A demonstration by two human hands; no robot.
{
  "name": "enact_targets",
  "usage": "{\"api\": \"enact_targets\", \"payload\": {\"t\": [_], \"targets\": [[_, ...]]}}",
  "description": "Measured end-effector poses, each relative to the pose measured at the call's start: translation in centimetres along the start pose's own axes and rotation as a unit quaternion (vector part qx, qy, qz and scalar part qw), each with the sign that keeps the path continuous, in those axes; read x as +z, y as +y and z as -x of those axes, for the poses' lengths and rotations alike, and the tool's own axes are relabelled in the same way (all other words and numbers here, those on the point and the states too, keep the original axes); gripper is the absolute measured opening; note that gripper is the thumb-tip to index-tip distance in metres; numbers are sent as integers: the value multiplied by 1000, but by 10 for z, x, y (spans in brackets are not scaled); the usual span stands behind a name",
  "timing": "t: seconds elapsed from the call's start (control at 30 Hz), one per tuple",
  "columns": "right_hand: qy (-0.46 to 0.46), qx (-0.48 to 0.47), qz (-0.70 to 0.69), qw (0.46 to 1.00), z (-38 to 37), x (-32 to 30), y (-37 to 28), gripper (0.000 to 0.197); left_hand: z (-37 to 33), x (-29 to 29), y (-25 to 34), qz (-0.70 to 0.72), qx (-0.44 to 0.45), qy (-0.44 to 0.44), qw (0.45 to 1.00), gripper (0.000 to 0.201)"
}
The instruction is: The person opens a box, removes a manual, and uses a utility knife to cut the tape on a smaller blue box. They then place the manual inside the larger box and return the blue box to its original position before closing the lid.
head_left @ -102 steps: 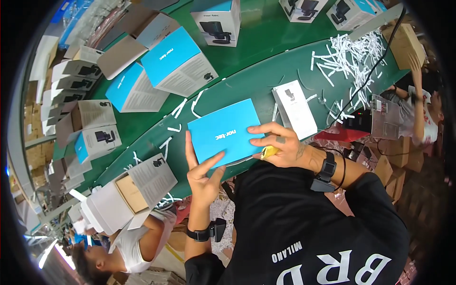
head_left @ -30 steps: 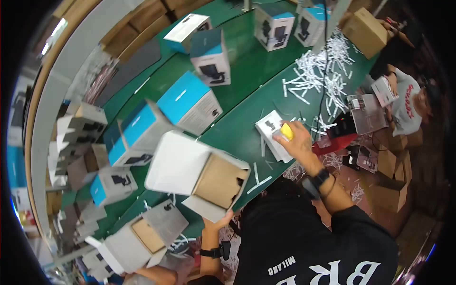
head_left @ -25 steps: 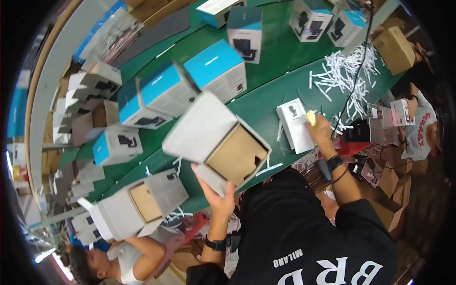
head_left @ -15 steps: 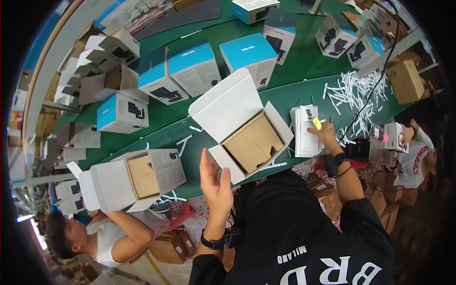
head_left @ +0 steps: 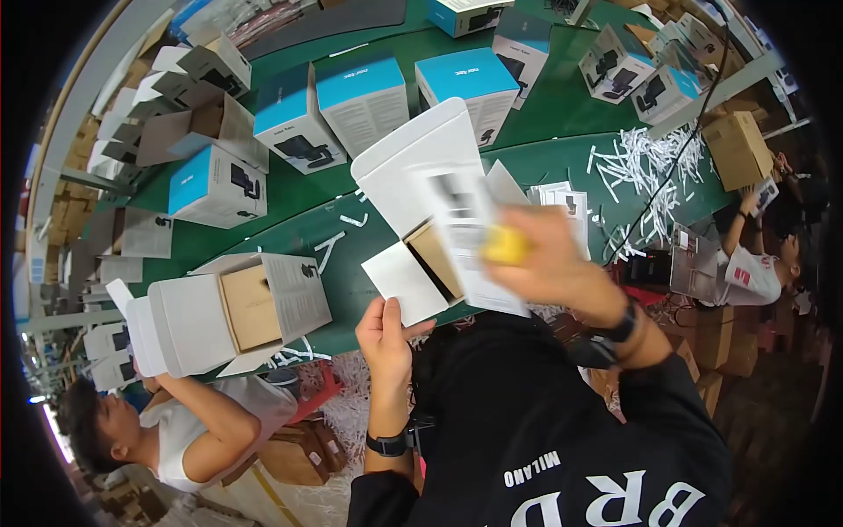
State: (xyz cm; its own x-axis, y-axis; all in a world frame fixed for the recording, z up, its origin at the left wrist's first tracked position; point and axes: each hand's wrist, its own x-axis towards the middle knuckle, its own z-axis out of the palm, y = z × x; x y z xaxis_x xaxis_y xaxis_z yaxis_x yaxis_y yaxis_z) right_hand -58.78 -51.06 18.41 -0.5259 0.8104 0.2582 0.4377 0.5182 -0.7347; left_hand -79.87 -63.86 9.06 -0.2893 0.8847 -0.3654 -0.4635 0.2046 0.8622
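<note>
An open white carton (head_left: pixel 413 140) stands in front of me with its flaps raised, and a brown cardboard insert (head_left: pixel 428 250) shows inside. My left hand (head_left: pixel 385 344) grips the carton's near left flap (head_left: pixel 408 283) between thumb and fingers. Above the carton my right hand (head_left: pixel 558 263), smeared by motion, holds a white printed leaflet (head_left: pixel 457 233) tilted across the opening, hiding much of the insert. Something yellow (head_left: pixel 506 245) sits at that hand's fingertips. To the right, partly behind the right hand, lies a stack of similar leaflets (head_left: pixel 572 204) on the green table.
Several blue-topped boxes (head_left: pixel 362 92) line the far side of the green table (head_left: pixel 351 307). Another open carton (head_left: pixel 290 294) stands at left, beside a person (head_left: pixel 198 426) in white. White paper strips (head_left: pixel 650 176) are heaped at right, where another person (head_left: pixel 746 283) works. A black cable (head_left: pixel 672 162) hangs there.
My right hand has lifted a leaflet from the stack and brought it left over the carton. My left hand, open before, has closed on the near flap.
</note>
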Motion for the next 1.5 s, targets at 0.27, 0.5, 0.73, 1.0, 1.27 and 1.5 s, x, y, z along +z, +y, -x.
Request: {"api": "enact_targets", "payload": {"t": [0.27,0.5,0.73,1.0,1.27,1.5], "targets": [[170,-90,81,978,-13,101,-7,19,3,2,13,-23,15,-6,1000,27],[-54,-124,-24,991,58,33,-1,19,0,-36,23,-276,79,30,957,28],[26,-33,-117,992,39,46,-17,45,45,25,24,-68,171,50,982,58],[-188,-44,-159,968,24,41,-48,70,59,1,19,-88,73,-35,993,84],[-295,74,-166,938,-44,46,-42,49,91,18,78,118,-32,-51,991,96],[-184,14,-87,979,-45,65,-28,47,86,17,80,-77,84,-64,991,98]]}}
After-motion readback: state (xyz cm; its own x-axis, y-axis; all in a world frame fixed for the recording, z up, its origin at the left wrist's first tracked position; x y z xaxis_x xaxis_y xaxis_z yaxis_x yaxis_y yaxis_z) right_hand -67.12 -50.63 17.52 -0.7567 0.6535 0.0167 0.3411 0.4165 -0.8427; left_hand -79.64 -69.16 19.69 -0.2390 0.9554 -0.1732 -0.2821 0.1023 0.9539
